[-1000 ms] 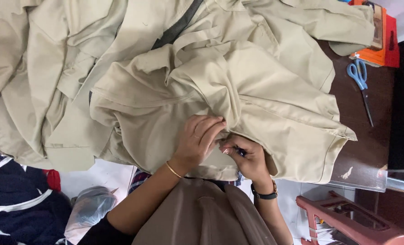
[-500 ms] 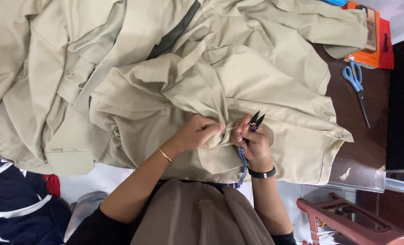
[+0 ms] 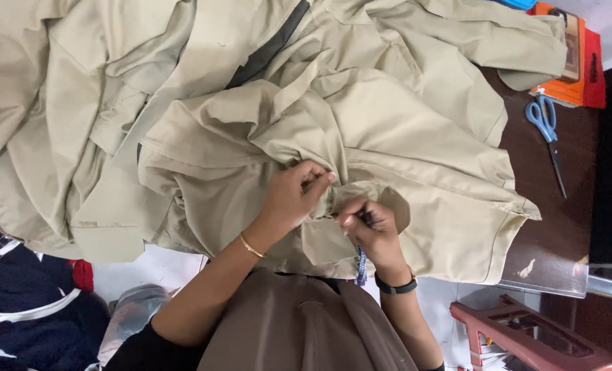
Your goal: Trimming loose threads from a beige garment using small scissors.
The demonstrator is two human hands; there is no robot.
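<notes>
Hands at a seam of a beige garment (image 3: pixel 388 137) spread over a dark wooden table (image 3: pixel 560 233), head view. Left hand (image 3: pixel 293 196), gold bangle at the wrist, pinches a fold of the cloth between thumb and fingertips and holds it raised. Right hand (image 3: pixel 369 228), black wristband below it, is closed around a small dark tool — most likely thread snips (image 3: pixel 365 218), though little of it shows — with a blue-and-white cord (image 3: pixel 361 264) hanging from the fist. The two hands sit just beside each other at one small flap near the table's near edge.

Progress, as a judgement: trimming at this spot appears under way, not finished; no loose threads can be made out, so what is left here cannot be told. More beige garments (image 3: pixel 51 124) lie heaped to the left. Blue-handled scissors (image 3: pixel 546 130) rest untouched on the table, well apart from the hands.
</notes>
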